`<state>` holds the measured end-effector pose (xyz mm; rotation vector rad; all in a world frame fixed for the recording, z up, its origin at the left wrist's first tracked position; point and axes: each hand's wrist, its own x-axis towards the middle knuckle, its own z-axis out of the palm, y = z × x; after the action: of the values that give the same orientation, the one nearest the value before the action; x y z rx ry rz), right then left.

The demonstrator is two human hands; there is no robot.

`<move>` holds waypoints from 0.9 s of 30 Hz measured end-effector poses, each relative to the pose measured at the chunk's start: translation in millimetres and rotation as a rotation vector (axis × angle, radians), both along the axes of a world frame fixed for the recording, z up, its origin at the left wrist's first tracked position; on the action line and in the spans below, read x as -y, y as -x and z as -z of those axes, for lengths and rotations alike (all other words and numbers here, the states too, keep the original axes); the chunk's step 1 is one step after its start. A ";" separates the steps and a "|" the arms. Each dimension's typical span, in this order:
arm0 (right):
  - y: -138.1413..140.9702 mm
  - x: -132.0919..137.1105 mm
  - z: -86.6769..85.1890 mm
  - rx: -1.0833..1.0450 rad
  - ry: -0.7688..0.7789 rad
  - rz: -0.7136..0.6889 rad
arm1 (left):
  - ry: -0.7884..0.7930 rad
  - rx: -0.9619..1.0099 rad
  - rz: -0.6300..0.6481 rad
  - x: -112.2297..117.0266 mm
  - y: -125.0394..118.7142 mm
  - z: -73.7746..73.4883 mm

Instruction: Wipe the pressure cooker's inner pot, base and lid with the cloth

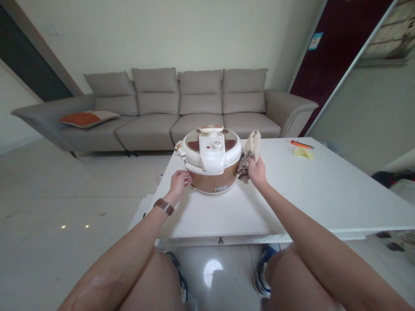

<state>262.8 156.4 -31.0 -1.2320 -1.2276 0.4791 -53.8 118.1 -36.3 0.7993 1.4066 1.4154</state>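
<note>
Head view. Noted pressure cooker (212, 160) on white table (324, 194). Found left hand (179, 182) pinching its left rim, right hand (257, 172) clenched on cloth (251, 150) pressed against its right side.

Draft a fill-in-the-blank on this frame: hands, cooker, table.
1. The right hand holds a ____ against the cooker.
2. The left hand touches the cooker's ____ side.
3. The cooker stands on a white ____.
4. The cushion on the sofa is cream and ____.
Missing: cloth; left; table; orange.
</note>
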 end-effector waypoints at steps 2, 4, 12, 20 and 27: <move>0.8 -4.2 9.3 -0.174 0.064 0.046 | 0.008 0.000 -0.001 0.6 -0.4 -0.1; 3.9 -6.1 16.5 -0.408 0.164 0.019 | 0.014 -0.005 -0.003 0.7 -0.7 0.1; 1.5 -20.3 11.2 -0.758 0.263 -0.110 | 0.018 -0.014 0.006 -0.6 -1.3 1.3; 11.8 -3.8 24.4 -0.427 0.228 -0.056 | 0.031 -0.016 -0.001 -3.1 -0.8 2.3; 32.3 29.1 47.7 -0.110 0.122 0.020 | 0.015 -0.008 0.004 -5.2 -0.1 4.4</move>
<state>230.6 127.2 -78.7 -1.3025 -1.1052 0.6069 -53.8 123.2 -40.7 0.7991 1.4194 1.3984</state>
